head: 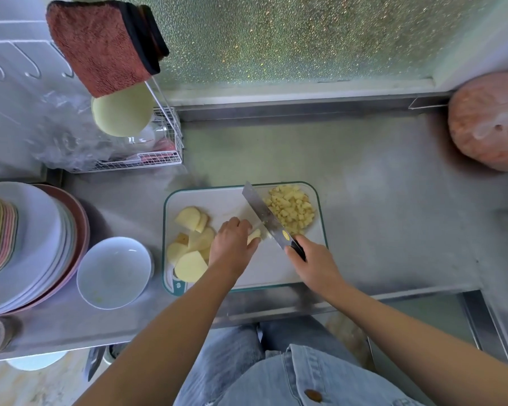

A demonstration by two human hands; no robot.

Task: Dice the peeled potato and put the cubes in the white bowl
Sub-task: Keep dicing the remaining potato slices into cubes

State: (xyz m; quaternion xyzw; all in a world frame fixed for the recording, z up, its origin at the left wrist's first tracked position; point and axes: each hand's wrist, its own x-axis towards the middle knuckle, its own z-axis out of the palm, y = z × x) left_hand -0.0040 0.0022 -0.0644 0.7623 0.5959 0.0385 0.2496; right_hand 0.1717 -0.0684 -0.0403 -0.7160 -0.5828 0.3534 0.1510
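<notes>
- The knife (pixel 261 213) is gripped in the right hand (pixel 310 260), with the fingers wrapped fully round its black handle. The blade is laid slantwise across the middle of the cutting board (pixel 276 276).
- A potato piece (pixel 254 235) is held down at the centre of the frame under the curled fingers of the left hand (pixel 232 247), just beside the blade. A fingertip could be nicked if the tips are let out ahead of the knuckles, or if the piece is held too close to its cut end.
- The piece is small, so it could be tipped or pushed sideways under the blade, and uneven cubes would result.
- The cubes (pixel 291 210) are heaped at the upper right of the board, close to its rim. Some could be spilled onto the counter (pixel 379 200) if more are swept there with the blade.
- The potato slices (pixel 191 244) are left uncut at the board's left side, so a good share of the dicing is judged to remain.
- The white bowl (pixel 115 272) is set left of the board, beside the stacked plates (pixel 35 244), with no cubes in it. Cubes could be dropped when they are carried across over the slices.
</notes>
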